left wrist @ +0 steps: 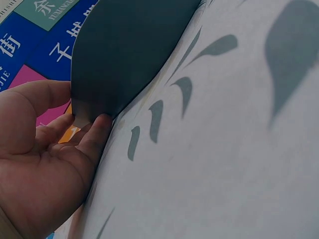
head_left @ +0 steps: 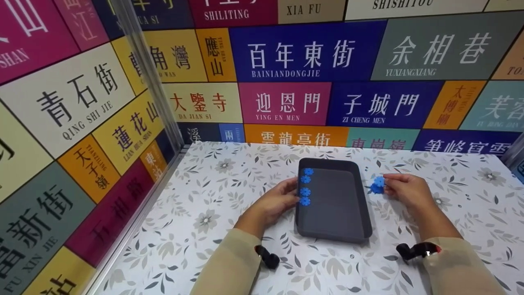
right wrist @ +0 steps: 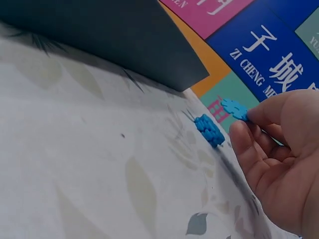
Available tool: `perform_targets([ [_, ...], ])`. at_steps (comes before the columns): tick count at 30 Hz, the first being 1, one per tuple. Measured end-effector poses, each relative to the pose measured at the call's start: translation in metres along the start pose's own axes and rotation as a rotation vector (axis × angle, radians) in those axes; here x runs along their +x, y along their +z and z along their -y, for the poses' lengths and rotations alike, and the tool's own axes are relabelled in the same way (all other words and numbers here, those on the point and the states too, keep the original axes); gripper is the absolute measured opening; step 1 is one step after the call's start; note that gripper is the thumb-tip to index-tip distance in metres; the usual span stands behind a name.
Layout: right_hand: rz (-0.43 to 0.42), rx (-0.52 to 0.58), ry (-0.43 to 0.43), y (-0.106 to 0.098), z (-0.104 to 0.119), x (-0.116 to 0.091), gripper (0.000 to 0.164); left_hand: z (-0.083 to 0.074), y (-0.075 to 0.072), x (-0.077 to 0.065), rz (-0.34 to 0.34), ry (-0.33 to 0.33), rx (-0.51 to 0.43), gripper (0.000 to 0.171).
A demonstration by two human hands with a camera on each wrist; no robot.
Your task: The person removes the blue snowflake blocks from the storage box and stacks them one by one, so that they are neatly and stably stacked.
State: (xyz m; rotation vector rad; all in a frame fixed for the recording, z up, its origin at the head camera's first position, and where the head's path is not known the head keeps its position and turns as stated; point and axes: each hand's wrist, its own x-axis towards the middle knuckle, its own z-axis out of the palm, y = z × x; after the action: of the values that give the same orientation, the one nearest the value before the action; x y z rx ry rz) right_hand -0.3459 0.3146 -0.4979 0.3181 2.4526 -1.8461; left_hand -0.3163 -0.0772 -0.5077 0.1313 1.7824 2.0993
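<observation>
Here, four blue flowers inside a grey tray.
Left hand grips its left wall; right hand pinches another flower by a blue pile right of the tray.

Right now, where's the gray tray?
In the head view, the gray tray is right of center on the tabletop, between the left hand and right hand.

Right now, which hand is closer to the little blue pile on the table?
Right. The right hand is just beside the blue pile, pinching a blue piece; the left hand is across the tray.
</observation>
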Motion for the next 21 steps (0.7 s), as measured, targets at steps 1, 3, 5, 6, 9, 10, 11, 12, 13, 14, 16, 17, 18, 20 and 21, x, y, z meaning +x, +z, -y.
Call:
perform_targets([
  [1, 0.003, -0.007, 0.014, -0.0003, -0.0013, 0.0007, 0.046, -0.0001, -0.0001, 0.0, -0.001, -0.001, -0.001, 0.076],
  [3, 0.008, -0.012, 0.031, -0.0003, -0.0032, 0.0019, 0.049, -0.0003, -0.0002, -0.0002, -0.002, -0.002, -0.001, 0.076],
  [5, 0.012, -0.02, 0.038, 0.0003, -0.0041, 0.0022, 0.051, -0.0005, -0.0002, -0.0001, -0.001, -0.004, -0.003, 0.076],
  [6, 0.013, -0.018, 0.038, 0.0006, -0.0046, 0.0024, 0.052, -0.0006, -0.0002, 0.0, 0.0, -0.002, -0.005, 0.076],
  [9, 0.013, -0.006, 0.03, 0.0021, -0.0055, 0.002, 0.052, -0.0005, -0.0003, 0.0005, 0.003, 0.004, -0.012, 0.077],
  [10, 0.011, -0.002, 0.027, 0.0026, -0.006, 0.0019, 0.052, -0.0003, -0.0004, 0.0006, 0.004, 0.005, -0.014, 0.077],
  [11, 0.008, -0.001, 0.026, 0.0028, -0.0067, 0.0022, 0.052, 0.0, -0.0005, 0.0007, 0.004, 0.006, -0.015, 0.078],
  [12, 0.003, -0.005, 0.028, 0.0033, -0.007, 0.0022, 0.051, 0.0003, -0.0007, 0.001, 0.005, 0.008, -0.015, 0.078],
  [13, -0.002, -0.01, 0.028, 0.0038, -0.0073, 0.0021, 0.051, 0.0006, -0.0009, 0.0012, 0.005, 0.009, -0.014, 0.078],
  [14, -0.007, -0.014, 0.029, 0.0041, -0.0077, 0.0024, 0.051, 0.0007, -0.001, 0.0013, 0.006, 0.009, -0.012, 0.078],
  [16, -0.014, -0.022, 0.027, 0.0047, -0.0086, 0.0032, 0.051, 0.0011, -0.0013, 0.0017, 0.011, 0.012, -0.008, 0.078],
  [17, -0.016, -0.024, 0.03, 0.0051, -0.0088, 0.0035, 0.051, 0.0011, -0.0014, 0.0018, 0.013, 0.012, -0.007, 0.077],
  [18, -0.019, -0.027, 0.035, 0.0056, -0.009, 0.0037, 0.051, 0.001, -0.0014, 0.0019, 0.016, 0.011, -0.006, 0.077],
  [20, -0.022, -0.029, 0.046, 0.0061, -0.0099, 0.0046, 0.051, 0.0006, -0.0014, 0.0016, 0.021, 0.009, -0.003, 0.075],
  [21, -0.023, -0.031, 0.051, 0.0061, -0.0101, 0.0046, 0.051, 0.0003, -0.0012, 0.0014, 0.021, 0.006, -0.004, 0.074],
])
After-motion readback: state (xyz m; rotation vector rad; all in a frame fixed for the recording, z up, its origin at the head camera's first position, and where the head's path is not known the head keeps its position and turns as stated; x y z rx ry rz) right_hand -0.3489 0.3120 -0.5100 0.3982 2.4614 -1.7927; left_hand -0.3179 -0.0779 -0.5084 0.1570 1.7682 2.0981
